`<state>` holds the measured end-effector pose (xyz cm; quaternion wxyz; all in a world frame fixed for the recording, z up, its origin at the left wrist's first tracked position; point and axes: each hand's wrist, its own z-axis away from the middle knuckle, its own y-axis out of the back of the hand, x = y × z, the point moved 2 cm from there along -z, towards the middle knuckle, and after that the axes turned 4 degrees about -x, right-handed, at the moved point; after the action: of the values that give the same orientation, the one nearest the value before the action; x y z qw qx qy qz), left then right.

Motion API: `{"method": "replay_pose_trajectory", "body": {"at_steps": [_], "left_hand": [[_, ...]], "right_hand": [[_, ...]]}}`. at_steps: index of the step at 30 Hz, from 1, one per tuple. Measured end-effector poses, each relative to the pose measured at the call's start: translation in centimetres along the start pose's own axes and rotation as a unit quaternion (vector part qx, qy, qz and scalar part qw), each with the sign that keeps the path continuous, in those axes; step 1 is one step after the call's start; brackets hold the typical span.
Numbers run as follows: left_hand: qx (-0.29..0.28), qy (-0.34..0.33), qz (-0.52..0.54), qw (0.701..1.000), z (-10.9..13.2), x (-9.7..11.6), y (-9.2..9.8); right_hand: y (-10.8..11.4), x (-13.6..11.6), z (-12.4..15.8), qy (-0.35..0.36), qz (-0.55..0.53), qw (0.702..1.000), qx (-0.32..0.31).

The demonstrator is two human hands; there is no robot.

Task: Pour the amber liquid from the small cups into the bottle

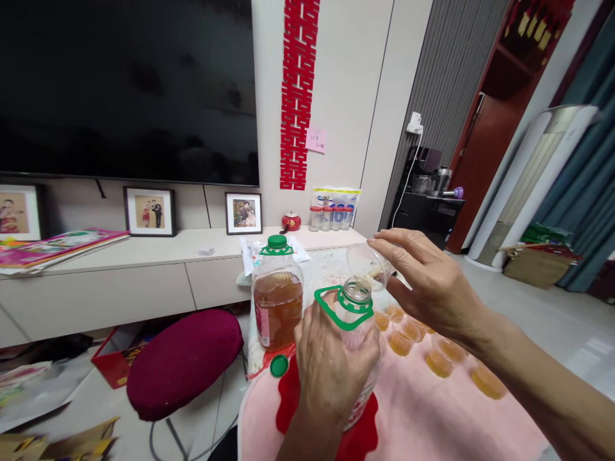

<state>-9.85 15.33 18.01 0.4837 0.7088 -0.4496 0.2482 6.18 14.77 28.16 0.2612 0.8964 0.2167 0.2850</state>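
Observation:
My left hand [334, 358] wraps around a clear plastic bottle [361, 400], whose neck is uncapped and carries a green handle ring [343, 312]. My right hand [425, 272] grips a clear plastic cup [368, 266] by its side, tipped over the bottle's mouth. A little amber liquid seems to be at the cup's lower rim. Behind to the left stands a large capped jug [277, 304] of amber liquid. A loose green cap [279, 365] lies beside the bottle. Several small cups of amber liquid [439, 363] stand on the right, partly behind my right forearm.
The pink-covered table [408, 422] has a red patterned piece under the bottle. A maroon stool [185, 365] stands at the left. Picture frames [244, 213], a red pot [291, 221] and lidded jars [331, 218] line the low cabinet [202, 256] behind.

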Motion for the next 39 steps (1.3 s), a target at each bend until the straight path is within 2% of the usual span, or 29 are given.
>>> {"method": "replay_pose_trajectory", "body": {"at_steps": [10, 28, 32, 35, 37, 39], "left_hand": [[-0.020, 0.002, 0.005, 1.000, -0.1, -0.1, 0.0], [0.005, -0.014, 0.001, 1.000, -0.2, -0.7, -0.6], [0.008, -0.014, 0.001, 1.000, 0.1, -0.8, -0.6], [0.015, -0.012, -0.001, 1.000, 0.1, -0.7, -0.6], [0.014, -0.009, 0.001, 1.000, 0.1, -0.6, -0.4], [0.002, -0.001, 0.005, 1.000, 0.1, -0.3, -0.3]], "right_hand": [[0.3, -0.7, -0.8, 0.041, 0.047, 0.998, 0.009], [0.6, -1.4, -1.4, 0.065, 0.039, 0.997, -0.010], [0.2, -1.0, -1.1, 0.035, 0.021, 0.999, 0.005], [0.1, -0.6, -0.5, -0.016, -0.029, 0.999, -0.013], [0.0, -0.1, 0.3, -0.074, -0.089, 0.993, -0.031], [-0.2, 0.5, 1.6, -0.168, -0.167, 0.971, -0.026]]}}
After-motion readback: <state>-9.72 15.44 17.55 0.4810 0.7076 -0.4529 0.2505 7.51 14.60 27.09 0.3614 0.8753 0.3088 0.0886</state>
